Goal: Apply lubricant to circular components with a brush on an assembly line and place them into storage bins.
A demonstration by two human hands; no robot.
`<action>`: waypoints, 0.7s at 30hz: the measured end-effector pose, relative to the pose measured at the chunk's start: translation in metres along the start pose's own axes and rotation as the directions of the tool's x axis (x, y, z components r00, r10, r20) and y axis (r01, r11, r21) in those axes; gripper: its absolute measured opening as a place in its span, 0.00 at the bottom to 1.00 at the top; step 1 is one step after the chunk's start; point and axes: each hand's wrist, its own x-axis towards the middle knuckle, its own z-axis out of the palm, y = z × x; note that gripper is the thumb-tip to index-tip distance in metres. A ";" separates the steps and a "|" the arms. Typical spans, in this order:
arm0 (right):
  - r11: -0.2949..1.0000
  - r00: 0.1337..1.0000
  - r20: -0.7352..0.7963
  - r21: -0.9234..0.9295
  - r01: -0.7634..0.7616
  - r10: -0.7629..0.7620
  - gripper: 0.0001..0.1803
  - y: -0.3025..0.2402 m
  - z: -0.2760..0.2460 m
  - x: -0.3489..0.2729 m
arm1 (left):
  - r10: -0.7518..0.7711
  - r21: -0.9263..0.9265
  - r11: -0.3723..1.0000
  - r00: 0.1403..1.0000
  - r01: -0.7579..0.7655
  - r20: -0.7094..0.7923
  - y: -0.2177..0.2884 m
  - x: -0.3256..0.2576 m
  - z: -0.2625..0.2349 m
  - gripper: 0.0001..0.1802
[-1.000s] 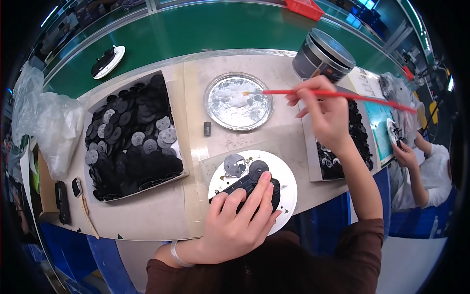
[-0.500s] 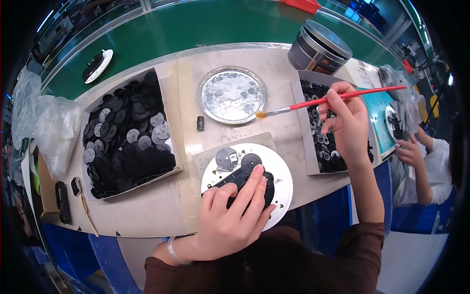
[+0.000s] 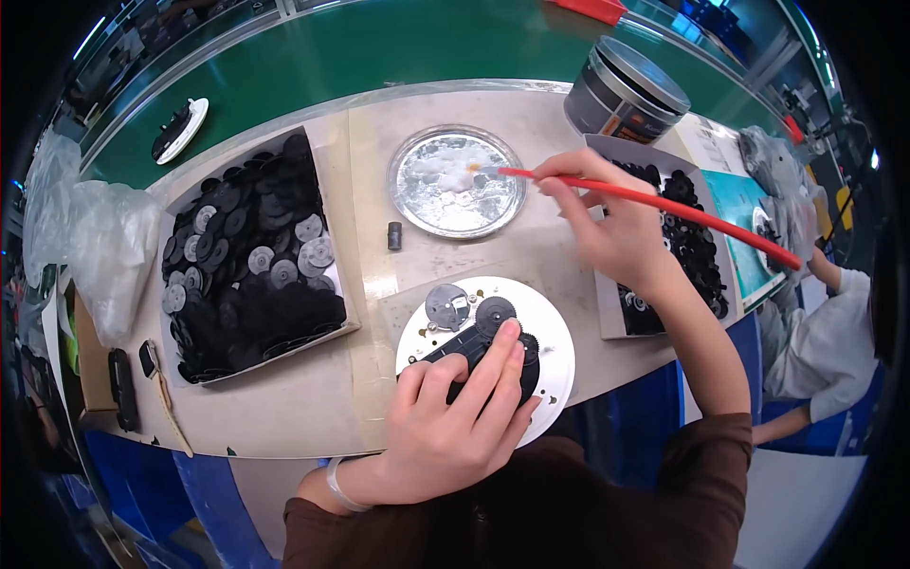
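Note:
In my right hand (image 3: pixel 611 228) is a slim paintbrush (image 3: pixel 701 216) with a red handle, pinched by the fingers. Its bristles touch the white paste (image 3: pixel 445 177) in a round, shallow metal lid (image 3: pixel 406 211). My left hand (image 3: pixel 450 422) holds a black geared assembly (image 3: pixel 458 347) on a white round plate (image 3: pixel 557 351). Its index and middle fingers press on the black gears, and the palm hides part of the assembly. A grey round part (image 3: pixel 445 307) sits on the plate beside the gears.
Left stands a box of black and grey gears (image 3: pixel 256 256); right, a box of small black parts (image 3: pixel 697 270). A dark cylinder (image 3: pixel 394 236) stands near the lid, a large tin (image 3: pixel 626 93) behind. Another plate assembly (image 3: pixel 180 131) lies on the green surface. A co-worker (image 3: pixel 820 337) sits right.
My right hand has moved left, carrying the brush from the lid's near right edge into the paste. My left hand stays on the assembly. The co-worker's arm has dropped.

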 end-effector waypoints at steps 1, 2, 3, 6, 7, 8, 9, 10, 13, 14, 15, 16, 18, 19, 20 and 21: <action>0.997 0.999 -0.020 0.063 -0.044 0.045 0.05 -0.001 -0.003 -0.002 | 0.003 0.001 1.000 1.000 -0.003 0.008 0.000 0.000 0.000 0.17; 0.997 0.999 -0.021 0.061 -0.046 0.047 0.05 0.002 -0.007 -0.003 | 0.004 -0.002 1.000 1.000 -0.004 0.008 0.000 0.000 0.000 0.17; 0.952 0.982 -0.055 0.260 -0.163 0.183 0.07 0.005 -0.011 -0.004 | 0.005 -0.003 1.000 1.000 -0.005 0.011 0.000 -0.001 0.000 0.17; 0.783 0.897 -0.047 0.509 -0.357 0.440 0.12 0.004 -0.024 -0.005 | 0.003 0.001 1.000 1.000 -0.003 0.014 0.001 -0.001 0.001 0.17; 0.637 0.820 0.000 0.630 -0.445 0.573 0.12 0.004 -0.028 -0.007 | -0.003 0.009 1.000 1.000 0.003 0.012 0.001 -0.001 0.001 0.17; 0.463 0.726 0.068 0.729 -0.504 0.684 0.12 0.004 -0.032 -0.010 | -0.002 0.007 1.000 1.000 0.002 0.014 0.001 0.000 0.001 0.17; 0.383 0.691 0.116 0.761 -0.524 0.714 0.12 0.002 -0.035 -0.013 | 0.002 0.015 1.000 1.000 -0.002 0.006 0.001 0.000 0.001 0.17; 0.380 0.689 0.120 0.761 -0.526 0.715 0.12 0.000 -0.038 -0.018 | 0.003 0.024 1.000 1.000 -0.003 0.001 0.001 -0.001 0.002 0.17; 0.354 0.692 0.150 0.771 -0.529 0.706 0.09 -0.016 -0.048 -0.037 | 0.008 0.024 1.000 1.000 -0.008 0.011 0.002 -0.001 0.000 0.22; 0.353 0.690 0.150 0.771 -0.530 0.708 0.09 -0.021 -0.050 -0.045 | 0.009 0.022 1.000 1.000 -0.009 0.014 0.002 0.000 0.000 0.22; 0.441 0.755 0.097 0.760 -0.477 0.649 0.09 -0.025 -0.054 -0.053 | 0.009 0.027 1.000 1.000 -0.009 0.006 0.003 -0.001 0.001 0.22; 0.522 0.813 0.047 0.745 -0.415 0.580 0.08 -0.029 -0.055 -0.061 | 0.009 0.035 0.999 1.000 -0.009 -0.001 0.003 -0.001 0.001 0.22; 0.548 0.816 0.007 0.737 -0.395 0.579 0.08 -0.035 -0.051 -0.069 | 0.011 0.064 0.998 1.000 -0.009 -0.025 0.004 0.000 0.002 0.19; 0.554 0.806 0.024 0.714 -0.428 0.592 0.08 -0.038 -0.049 -0.071 | 0.015 0.087 0.996 0.999 -0.010 -0.050 0.004 0.000 0.003 0.16; 0.559 0.795 0.041 0.690 -0.461 0.605 0.08 -0.039 -0.048 -0.072 | 0.018 0.085 0.996 0.999 -0.014 -0.047 0.004 0.000 0.003 0.16; 0.534 0.791 0.067 0.703 -0.470 0.609 0.08 -0.038 -0.047 -0.073 | 0.017 0.090 0.996 0.998 -0.012 -0.054 0.004 -0.001 0.003 0.16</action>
